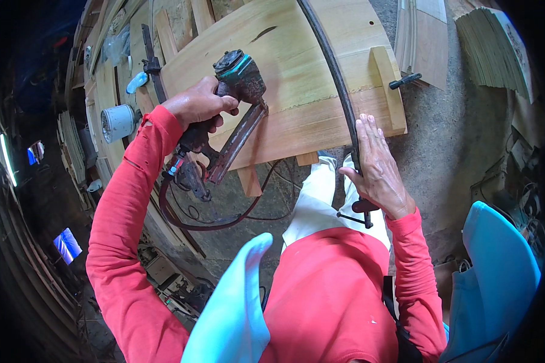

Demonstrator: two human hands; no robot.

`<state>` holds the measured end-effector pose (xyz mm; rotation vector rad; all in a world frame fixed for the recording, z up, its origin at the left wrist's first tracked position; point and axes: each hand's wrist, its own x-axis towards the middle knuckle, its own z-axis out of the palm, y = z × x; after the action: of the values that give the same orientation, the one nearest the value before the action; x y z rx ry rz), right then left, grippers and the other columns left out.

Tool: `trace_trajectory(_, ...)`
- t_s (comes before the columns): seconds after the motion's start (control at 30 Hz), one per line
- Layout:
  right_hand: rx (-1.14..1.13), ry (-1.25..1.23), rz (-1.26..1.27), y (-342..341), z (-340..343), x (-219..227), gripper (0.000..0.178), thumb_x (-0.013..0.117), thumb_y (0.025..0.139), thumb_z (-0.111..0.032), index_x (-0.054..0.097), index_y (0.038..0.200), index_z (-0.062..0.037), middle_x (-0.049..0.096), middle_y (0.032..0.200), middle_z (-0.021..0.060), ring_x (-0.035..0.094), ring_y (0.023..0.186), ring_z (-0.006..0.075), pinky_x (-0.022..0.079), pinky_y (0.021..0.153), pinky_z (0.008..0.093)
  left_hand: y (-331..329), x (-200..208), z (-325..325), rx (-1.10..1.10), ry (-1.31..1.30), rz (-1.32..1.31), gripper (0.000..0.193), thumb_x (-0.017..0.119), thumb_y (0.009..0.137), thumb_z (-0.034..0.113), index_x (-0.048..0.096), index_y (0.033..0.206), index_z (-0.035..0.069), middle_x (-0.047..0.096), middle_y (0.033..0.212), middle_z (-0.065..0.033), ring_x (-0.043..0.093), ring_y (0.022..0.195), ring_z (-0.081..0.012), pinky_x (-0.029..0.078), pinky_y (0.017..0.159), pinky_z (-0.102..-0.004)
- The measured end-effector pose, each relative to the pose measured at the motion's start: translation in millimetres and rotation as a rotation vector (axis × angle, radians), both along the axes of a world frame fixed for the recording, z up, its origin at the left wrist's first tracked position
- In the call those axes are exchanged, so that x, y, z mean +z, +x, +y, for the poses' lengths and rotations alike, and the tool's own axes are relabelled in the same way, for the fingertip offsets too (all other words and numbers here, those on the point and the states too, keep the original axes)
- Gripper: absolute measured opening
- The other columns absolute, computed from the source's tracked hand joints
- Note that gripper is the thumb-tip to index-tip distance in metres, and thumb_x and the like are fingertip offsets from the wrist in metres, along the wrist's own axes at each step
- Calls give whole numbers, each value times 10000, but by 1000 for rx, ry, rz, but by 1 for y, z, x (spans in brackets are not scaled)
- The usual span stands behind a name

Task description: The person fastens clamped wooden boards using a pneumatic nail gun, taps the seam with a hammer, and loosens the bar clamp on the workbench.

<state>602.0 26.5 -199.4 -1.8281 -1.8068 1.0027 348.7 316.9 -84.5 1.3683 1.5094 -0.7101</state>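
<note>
My left hand (197, 106) is closed round the handle of a worn pneumatic nail gun (242, 78), which is held over the near left edge of a wide wooden panel (303, 124). A dark red air hose (215, 226) loops down from the gun's handle. Across the panel runs a long metal bar clamp (332, 63), its screw end hanging past the near edge. My right hand (376, 166) lies flat with fingers stretched out, beside the clamp bar and close to the panel's near right corner. Its palm is hidden.
A wooden batten (386, 91) lies along the panel's right end, with another clamp's dark handle (404, 81) sticking out there. Left are a white can (118, 123) and a second bar clamp (153, 66). Stacked thin sheets (490, 51) stand at far right. Cables cross the floor below.
</note>
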Motion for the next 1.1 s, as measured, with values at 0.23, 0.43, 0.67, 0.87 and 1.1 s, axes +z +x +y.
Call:
trace_trajectory(0.23,4,1,-11,0,-1,2,1058,859,869,-252,229,1627,133,301,1669,380,246,1610,488,238,1321,538,-2,0,-1,-23,-10,-51,348,753,966,258,615,1134,-14,733,929,-74,595,571,-132,553,509,-341)
trace_trajectory(0.43,10,9,35,5,-1,-2,1071,863,857,-220,221,1659,82,298,1686,346,249,1613,472,238,1326,536,-10,13,-36,68,108,-132,352,737,982,289,599,1123,-3,655,794,-59,615,583,-139,546,530,-321)
trace_trajectory(0.67,27,22,19,8,-3,-4,1087,877,847,-230,223,1658,80,295,1689,344,239,1616,471,238,1329,530,-62,52,-104,244,237,-210,264,675,1071,238,595,1183,12,608,835,-20,610,634,-111,512,585,-285)
trace_trajectory(0.87,59,21,30,11,-1,-4,1082,877,857,-235,222,1658,80,290,1695,340,246,1616,466,239,1331,521,-90,53,-150,356,380,-269,272,670,1052,140,594,1272,1,676,956,-30,598,651,-90,517,601,-272)
trace_trajectory(1.1,88,31,-20,10,0,-1,1079,875,861,-257,229,1640,120,289,1687,356,248,1607,494,260,1315,541,-100,21,-224,445,566,-249,243,739,991,88,674,1200,-18,752,956,-145,726,731,-202,569,672,-369)
